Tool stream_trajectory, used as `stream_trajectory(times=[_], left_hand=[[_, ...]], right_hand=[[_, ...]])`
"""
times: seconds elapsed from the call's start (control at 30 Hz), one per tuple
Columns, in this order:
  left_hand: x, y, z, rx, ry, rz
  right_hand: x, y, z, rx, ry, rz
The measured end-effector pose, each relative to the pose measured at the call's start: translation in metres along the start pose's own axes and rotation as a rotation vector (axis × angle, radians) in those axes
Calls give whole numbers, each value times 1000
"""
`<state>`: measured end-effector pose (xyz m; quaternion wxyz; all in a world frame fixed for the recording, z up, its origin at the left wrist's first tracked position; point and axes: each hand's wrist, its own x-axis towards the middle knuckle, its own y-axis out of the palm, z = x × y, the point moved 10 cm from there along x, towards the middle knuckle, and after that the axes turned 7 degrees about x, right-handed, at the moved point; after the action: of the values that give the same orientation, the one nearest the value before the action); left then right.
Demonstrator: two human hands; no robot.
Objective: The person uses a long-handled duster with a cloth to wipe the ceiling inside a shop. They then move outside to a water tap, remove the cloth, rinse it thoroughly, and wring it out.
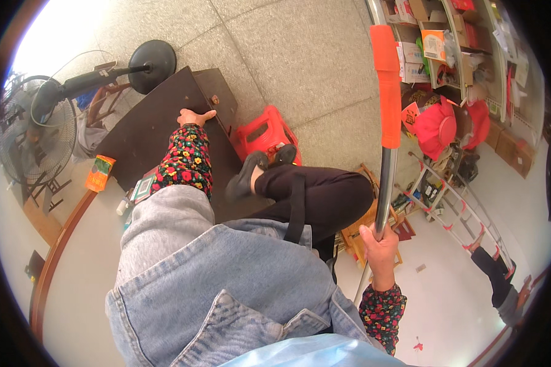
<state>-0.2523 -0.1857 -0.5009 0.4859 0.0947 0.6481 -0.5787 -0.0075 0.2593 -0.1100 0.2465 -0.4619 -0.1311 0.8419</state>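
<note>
My right hand (380,250) is wrapped around a shiny metal pole (386,183) that runs up past an orange sleeve (387,87). My left hand (195,118) presses on a dark brown tabletop (151,124) near its edge, thumb out to the side and the other fingers partly folded from view. One of my black shoes (248,176) is over the tabletop, slightly blurred. The other shoe (285,154) shows at a red plastic stool (268,130) beside the table; whether it bears on the stool, I cannot tell.
A black standing fan (36,128) leans at left. By my left sleeve are a card with a printed code (143,187) and an orange packet (101,173). Right are stocked shelves (454,46), red-covered jars (434,126) and a stepladder (459,215) with another person (496,280) by it.
</note>
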Motion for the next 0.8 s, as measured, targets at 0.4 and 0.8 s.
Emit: stream_trajectory(times=[0.4,0.8], left_hand=[[-7,-5,-1,13,-20,40],[-5,-6,-7,21,47,-38]], right_hand=[[8,10,0,36,48,54],[7,1,8,53,73,11]])
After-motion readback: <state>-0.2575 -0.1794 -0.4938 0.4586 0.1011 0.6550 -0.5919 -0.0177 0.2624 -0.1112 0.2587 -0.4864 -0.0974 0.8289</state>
